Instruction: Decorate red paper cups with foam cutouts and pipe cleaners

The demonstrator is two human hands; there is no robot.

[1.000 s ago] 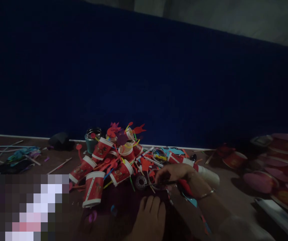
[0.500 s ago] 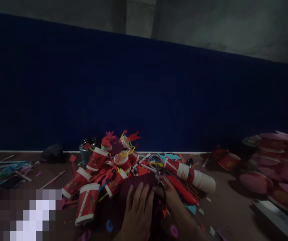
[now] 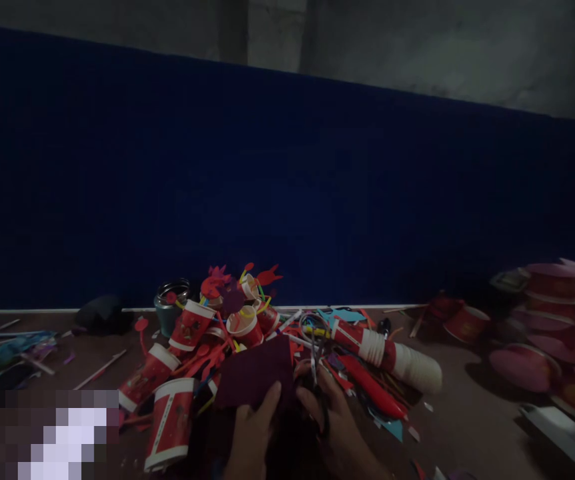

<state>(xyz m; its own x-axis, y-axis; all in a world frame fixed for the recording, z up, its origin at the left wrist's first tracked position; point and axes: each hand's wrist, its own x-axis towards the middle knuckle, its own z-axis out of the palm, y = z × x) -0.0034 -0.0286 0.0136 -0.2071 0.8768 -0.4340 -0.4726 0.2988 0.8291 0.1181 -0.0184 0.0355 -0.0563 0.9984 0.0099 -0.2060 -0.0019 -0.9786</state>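
Note:
My left hand (image 3: 255,433) grips the lower edge of a dark purple sheet (image 3: 255,373), thumb on top. The sheet is tilted up and looks like paper or felt; I cannot tell which. Just right of it, my right hand (image 3: 337,427) is closed around a pair of scissors (image 3: 313,357), with the blades pointing away from me. The scissors' handles are partly hidden by my fingers. Beyond the sheet lies a heap of red paper cups (image 3: 191,325) with coloured straws and red cut-out shapes stuck to them.
On the right lie a stack of paper cups (image 3: 417,368) and a shiny red object (image 3: 377,390). A dark jar (image 3: 166,313) stands behind the heap. Pink-and-red cup crafts (image 3: 522,367) crowd the far right. A blue panel (image 3: 277,180) rises behind the table.
My left hand has gone from lying flat on the purple sheet to gripping its near edge. The sheet has lifted and tilted. My right hand keeps the scissors, blades now pointing away.

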